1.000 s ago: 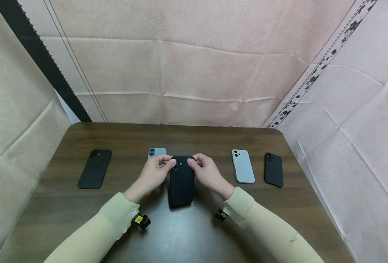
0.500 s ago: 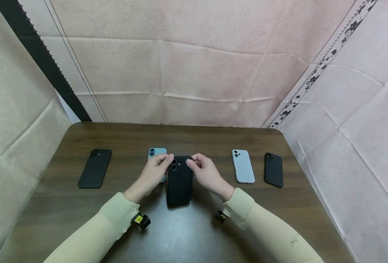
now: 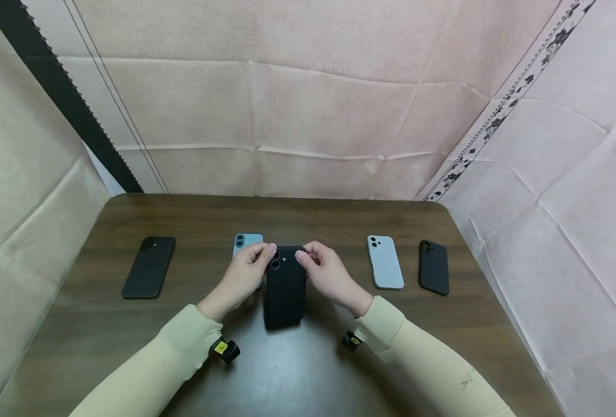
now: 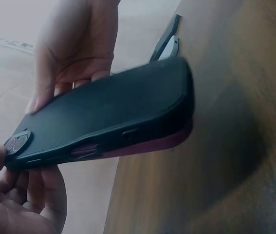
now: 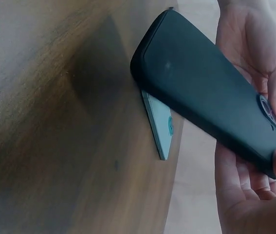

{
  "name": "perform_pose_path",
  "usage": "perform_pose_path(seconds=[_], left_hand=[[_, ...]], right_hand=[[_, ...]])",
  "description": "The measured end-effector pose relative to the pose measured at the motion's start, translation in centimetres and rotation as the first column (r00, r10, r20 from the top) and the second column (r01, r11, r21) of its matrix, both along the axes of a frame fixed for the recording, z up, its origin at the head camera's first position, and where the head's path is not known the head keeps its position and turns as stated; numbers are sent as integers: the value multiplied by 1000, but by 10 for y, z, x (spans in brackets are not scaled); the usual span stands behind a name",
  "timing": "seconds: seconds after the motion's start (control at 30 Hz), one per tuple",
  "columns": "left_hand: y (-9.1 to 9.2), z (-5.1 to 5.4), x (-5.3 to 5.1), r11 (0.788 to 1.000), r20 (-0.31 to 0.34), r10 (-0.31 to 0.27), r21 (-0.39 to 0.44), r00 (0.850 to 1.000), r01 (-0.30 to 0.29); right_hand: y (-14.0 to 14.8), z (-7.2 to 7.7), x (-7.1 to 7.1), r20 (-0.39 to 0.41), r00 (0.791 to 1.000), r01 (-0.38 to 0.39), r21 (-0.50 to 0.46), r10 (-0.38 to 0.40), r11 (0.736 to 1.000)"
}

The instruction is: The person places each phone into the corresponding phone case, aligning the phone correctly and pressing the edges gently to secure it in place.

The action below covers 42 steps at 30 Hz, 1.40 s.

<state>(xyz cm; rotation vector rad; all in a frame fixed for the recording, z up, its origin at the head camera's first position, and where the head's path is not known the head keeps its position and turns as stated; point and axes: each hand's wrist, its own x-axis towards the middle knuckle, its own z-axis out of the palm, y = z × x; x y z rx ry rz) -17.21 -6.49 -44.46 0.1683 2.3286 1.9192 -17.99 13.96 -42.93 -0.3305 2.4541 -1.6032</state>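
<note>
A phone in a black case (image 3: 285, 292) is held at its camera end between both hands above the table, back side up. The left hand (image 3: 241, 278) pinches its upper left corner, thumb on top; the right hand (image 3: 334, 279) pinches the upper right corner. In the left wrist view, the black case (image 4: 113, 105) stands a little off a pinkish phone body (image 4: 162, 142) along the side and far end. The right wrist view has the case's back (image 5: 201, 83) tilted, with the left hand (image 5: 254, 44) behind it and the right hand (image 5: 249, 195) below.
Behind the left hand lies a light blue phone (image 3: 248, 240), partly covered. A dark phone (image 3: 149, 267) lies at the left of the wooden table (image 3: 208, 217). At the right are a pale blue phone (image 3: 386, 263) and a smaller black one (image 3: 434, 268).
The cased phone has shifted slightly left over the last second. The left thumb has moved off the camera area to the corner edge; both hands still grip the case.
</note>
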Motion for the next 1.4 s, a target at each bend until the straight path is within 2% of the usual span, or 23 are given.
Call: perform_pose_path(seconds=[0.1, 0.23, 0.33, 0.4, 0.47, 0.5, 0.57, 0.63, 0.87, 1.07, 1.3, 1.4], left_hand=[[3, -3, 0, 1000, -35, 7, 24, 999, -6], [5, -2, 0, 998, -67, -10, 59, 998, 14], [6, 12, 7, 998, -74, -46, 30, 996, 49], [6, 14, 10, 998, -77, -68, -20, 995, 66], [7, 12, 10, 995, -81, -80, -67, 993, 75], [7, 7, 9, 994, -85, -78, -85, 993, 70], [7, -3, 5, 993, -87, -72, -95, 994, 63], [7, -7, 3, 994, -95, -67, -88, 993, 59], [6, -7, 3, 995, -119, -79, -67, 990, 71], [6, -5, 5, 995, -123, -75, -81, 990, 65], [6, -4, 5, 992, -91, -82, -106, 992, 73], [6, -4, 5, 990, -68, -95, -110, 993, 87]], right_hand=[[2, 2, -3, -30, 999, 25, -3, -25, 1000], [4, 8, -5, -45, 998, 54, -9, -54, 998], [5, 12, -6, -24, 998, 64, -61, -65, 996], [6, 13, -6, -5, 997, 74, -103, -75, 992], [8, 15, -8, 5, 996, 84, -133, -84, 988], [8, 16, -8, 8, 996, 88, -138, -88, 987], [9, 17, -9, 8, 996, 89, -138, -89, 986], [10, 18, -9, 3, 996, 91, -128, -92, 988], [10, 18, -9, 34, 996, 91, -134, -88, 987], [10, 23, -8, 73, 995, 77, -133, -67, 988], [4, 51, 7, 72, 996, 64, -128, -55, 990], [4, 52, 9, 66, 995, 78, -128, -70, 989]])
